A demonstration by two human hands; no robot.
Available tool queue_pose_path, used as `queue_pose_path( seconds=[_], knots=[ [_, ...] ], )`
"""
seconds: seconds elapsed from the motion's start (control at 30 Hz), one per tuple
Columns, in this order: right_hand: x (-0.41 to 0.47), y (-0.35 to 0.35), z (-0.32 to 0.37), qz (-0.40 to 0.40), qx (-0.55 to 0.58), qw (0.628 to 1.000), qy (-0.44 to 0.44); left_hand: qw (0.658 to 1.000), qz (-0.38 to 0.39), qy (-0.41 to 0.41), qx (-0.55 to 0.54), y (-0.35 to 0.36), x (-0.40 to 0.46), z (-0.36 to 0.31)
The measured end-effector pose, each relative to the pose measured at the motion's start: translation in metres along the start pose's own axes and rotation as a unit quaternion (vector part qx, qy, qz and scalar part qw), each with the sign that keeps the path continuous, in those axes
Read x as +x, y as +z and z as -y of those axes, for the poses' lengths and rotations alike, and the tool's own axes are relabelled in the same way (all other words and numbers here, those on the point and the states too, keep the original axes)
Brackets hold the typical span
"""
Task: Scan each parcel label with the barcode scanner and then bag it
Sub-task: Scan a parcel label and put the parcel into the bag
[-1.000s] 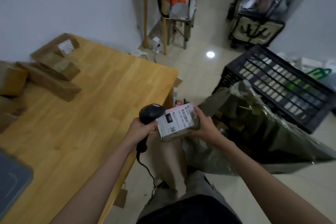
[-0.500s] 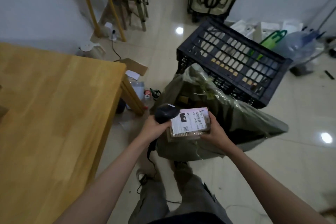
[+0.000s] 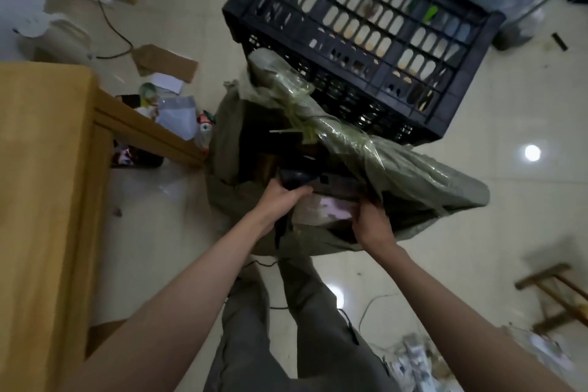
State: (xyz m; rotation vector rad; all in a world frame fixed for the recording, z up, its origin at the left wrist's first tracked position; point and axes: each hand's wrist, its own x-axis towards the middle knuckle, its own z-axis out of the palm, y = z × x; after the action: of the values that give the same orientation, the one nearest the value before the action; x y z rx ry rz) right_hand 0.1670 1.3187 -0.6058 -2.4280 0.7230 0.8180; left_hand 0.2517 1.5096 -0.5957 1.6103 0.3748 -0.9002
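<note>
Head view: right hand [image 3: 370, 224] gripping parcel [image 3: 324, 212] at bag [image 3: 397, 175] mouth — left hand [image 3: 281, 197] clutching scanner [image 3: 294, 180], crate [image 3: 366, 38] at twelve o'clock — bagging underway.

Floor [image 3: 477, 200]: bag [image 3: 413, 181] stands in front of my legs, mouth open toward me. Crate [image 3: 366, 35] directly behind the bag, touching its far side. Table [image 3: 47, 184] to my left, its near-right corner and leg [image 3: 152, 134] beside the bag's left side. Cardboard scrap [image 3: 167, 65] and loose litter on the floor behind that leg, left of the crate. My left hand [image 3: 283, 197] with the scanner [image 3: 294, 180] at the bag's mouth; my right hand [image 3: 370, 224] just right of it, parcel [image 3: 324, 210] between them, inside the opening. Stool [image 3: 556, 293] at the floor's right edge, well apart.
</note>
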Motion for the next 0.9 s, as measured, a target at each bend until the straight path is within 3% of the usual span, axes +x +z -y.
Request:
queue_pose_path(
  seconds=[0.13, 0.2, 0.3, 0.47, 0.67, 0.8, 0.9],
  knots=[
    [-0.002, 0.009, -0.006, 0.075, -0.096, 0.991, 0.049, 1.000, -0.012, 0.007, -0.022, 0.022, 0.010, 0.014],
    [0.001, 0.013, 0.001, 0.059, -0.102, 0.992, 0.039, 0.998, -0.049, -0.008, -0.033, 0.024, 0.015, 0.023],
    [0.003, 0.017, 0.013, 0.003, -0.134, 0.990, -0.048, 0.996, -0.070, -0.050, -0.002, 0.021, 0.018, 0.031],
    [0.002, 0.034, 0.007, 0.042, -0.225, 0.961, -0.152, 0.997, -0.062, -0.044, -0.006, 0.014, 0.023, 0.042],
    [0.013, 0.047, -0.006, 0.023, -0.336, 0.933, -0.127, 0.997, 0.039, -0.057, 0.029, 0.014, 0.030, 0.056],
    [0.038, 0.041, -0.011, 0.004, -0.297, 0.954, -0.042, 0.991, 0.058, -0.076, 0.091, 0.010, 0.036, 0.067],
    [0.055, 0.035, -0.009, 0.055, -0.253, 0.966, -0.017, 0.991, 0.034, -0.081, 0.104, 0.001, 0.034, 0.071]
  ],
)
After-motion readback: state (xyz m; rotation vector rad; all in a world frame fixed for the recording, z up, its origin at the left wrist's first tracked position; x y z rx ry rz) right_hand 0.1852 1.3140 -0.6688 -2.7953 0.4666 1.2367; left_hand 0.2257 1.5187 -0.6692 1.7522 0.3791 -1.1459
